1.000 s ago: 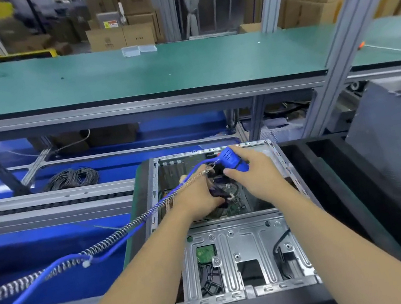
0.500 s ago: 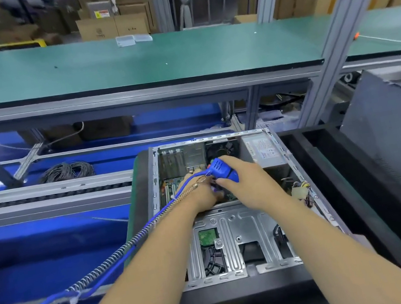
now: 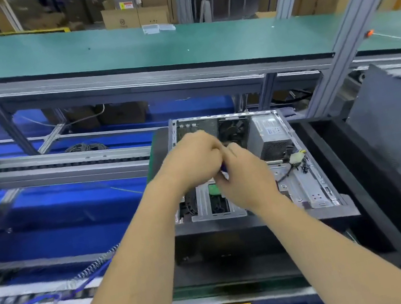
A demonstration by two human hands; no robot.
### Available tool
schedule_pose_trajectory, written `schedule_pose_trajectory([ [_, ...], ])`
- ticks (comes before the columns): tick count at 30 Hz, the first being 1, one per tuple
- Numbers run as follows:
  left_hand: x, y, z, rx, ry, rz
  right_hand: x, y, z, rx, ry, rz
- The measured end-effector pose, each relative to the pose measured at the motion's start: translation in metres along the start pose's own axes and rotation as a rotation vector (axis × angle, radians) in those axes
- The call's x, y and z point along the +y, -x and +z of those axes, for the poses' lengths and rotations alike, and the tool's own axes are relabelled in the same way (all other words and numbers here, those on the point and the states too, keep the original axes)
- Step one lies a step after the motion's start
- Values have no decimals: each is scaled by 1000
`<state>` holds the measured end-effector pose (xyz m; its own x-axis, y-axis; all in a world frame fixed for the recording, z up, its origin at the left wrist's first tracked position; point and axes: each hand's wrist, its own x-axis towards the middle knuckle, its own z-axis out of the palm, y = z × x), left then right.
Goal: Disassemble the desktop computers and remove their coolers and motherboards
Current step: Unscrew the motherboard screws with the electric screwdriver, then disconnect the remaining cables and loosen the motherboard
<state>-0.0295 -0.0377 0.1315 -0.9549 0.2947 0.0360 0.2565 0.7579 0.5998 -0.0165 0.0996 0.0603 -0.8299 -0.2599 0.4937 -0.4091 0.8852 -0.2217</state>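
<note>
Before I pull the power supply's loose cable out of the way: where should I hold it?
Pinch the pale connector block by its side faces, coming from above on the case's right edge. It lies on top of the metal bracket, exposed, beside the power supply. Its rigid body likely gives firmer hold than the thin black wires trailing from it.

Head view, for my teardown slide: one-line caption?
Both hands meet over the open desktop case, a sliver of blue tool between them.
</note>
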Motion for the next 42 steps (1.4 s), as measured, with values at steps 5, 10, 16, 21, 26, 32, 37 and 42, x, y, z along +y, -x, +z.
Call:
schedule_pose_trajectory([
  [5, 1, 14, 43, 371, -295, 120, -13, 68, 24, 141, 39, -392],
  [10, -22, 22, 89, 226, -283, 191, -20, 136, 54, -46, 45, -596],
  [16, -41, 38, 131, 184, -549, 183, -13, 172, 92, -258, 145, -377],
  [21, -48, 36, 141, 364, -554, 265, 9, 168, 109, -328, 147, -362],
  [26, -56, 15, 135, 378, -522, 263, 11, 144, 119, -344, 95, -306],
  [32, -66, -13, 125, 354, -524, 273, 4, 132, 150, -486, 124, -175],
  [37, -71, -20, 125, 294, -476, 227, 2, 134, 158, -495, 156, -154],
  [42, -71, -32, 120, 188, -336, 126, -3, 132, 141, -464, 168, -211],
])
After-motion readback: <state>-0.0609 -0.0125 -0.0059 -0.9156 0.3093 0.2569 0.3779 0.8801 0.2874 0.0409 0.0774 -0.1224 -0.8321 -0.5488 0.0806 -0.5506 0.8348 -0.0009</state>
